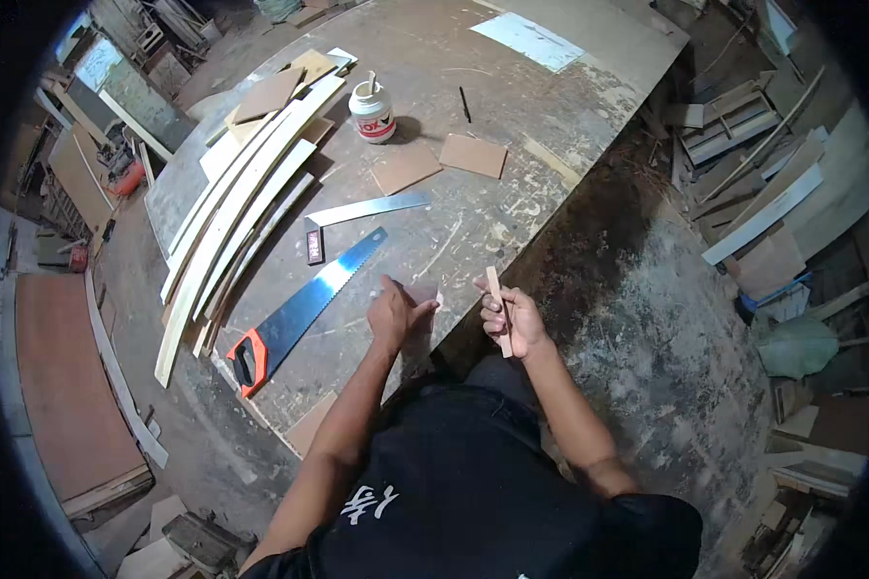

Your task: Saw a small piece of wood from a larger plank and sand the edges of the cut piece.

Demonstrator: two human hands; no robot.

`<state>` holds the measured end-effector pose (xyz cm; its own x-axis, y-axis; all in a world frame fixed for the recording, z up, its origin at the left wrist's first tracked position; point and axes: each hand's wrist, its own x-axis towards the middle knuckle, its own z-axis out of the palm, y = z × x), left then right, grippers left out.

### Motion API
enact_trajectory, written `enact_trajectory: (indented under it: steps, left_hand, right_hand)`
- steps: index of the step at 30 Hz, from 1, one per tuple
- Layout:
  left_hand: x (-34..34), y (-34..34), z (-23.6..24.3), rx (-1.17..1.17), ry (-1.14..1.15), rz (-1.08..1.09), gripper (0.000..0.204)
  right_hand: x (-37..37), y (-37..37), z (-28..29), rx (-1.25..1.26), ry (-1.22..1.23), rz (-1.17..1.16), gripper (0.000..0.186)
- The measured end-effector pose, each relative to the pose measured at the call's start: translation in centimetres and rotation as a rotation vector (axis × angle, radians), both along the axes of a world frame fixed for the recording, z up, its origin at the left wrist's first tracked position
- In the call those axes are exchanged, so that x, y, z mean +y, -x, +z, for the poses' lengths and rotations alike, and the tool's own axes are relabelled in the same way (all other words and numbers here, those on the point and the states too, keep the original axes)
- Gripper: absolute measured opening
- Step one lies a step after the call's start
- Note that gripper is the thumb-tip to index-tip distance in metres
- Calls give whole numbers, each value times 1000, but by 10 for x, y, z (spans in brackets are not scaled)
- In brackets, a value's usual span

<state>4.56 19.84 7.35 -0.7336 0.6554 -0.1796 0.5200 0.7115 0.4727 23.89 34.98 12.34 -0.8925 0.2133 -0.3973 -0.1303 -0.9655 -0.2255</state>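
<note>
My right hand is closed around a short, thin wooden strip, held nearly upright just off the table's edge. My left hand rests low over the tabletop, forefinger stretched out and thumb apart. By its thumb tip lies a small pale spot that I cannot make out. Left of that hand is a handsaw with an orange and black handle. A try square with a dark stock lies beyond the saw. Farther off are two brown board pieces and a white jar with a stick or brush in it.
Long pale wood strips are stacked along the left of the worn table. A black pen and a white sheet lie toward the far side. Scrap boards clutter the floor at right; a reddish-brown panel stands at left.
</note>
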Motion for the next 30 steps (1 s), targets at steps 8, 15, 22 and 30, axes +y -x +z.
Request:
enact_trajectory:
  steps: [8,15,22,30]
  left_hand:
    - [-20,16,-43,-137,-433,-57,46]
    - [-35,7,-45,-85,-541,-284,59]
    - [-35,-9,-30,250,-60,-171,58]
    - [-29,-24,-19,305,-70,-34,64]
  right_hand:
    - [-4,9,-11,-4,18,38,46]
    - [-3,8,-6,-16,-24,79,49]
    - [-1,6,-16,-76,-135,57,38]
    - [-2,10,-21,-209,-220,91,22]
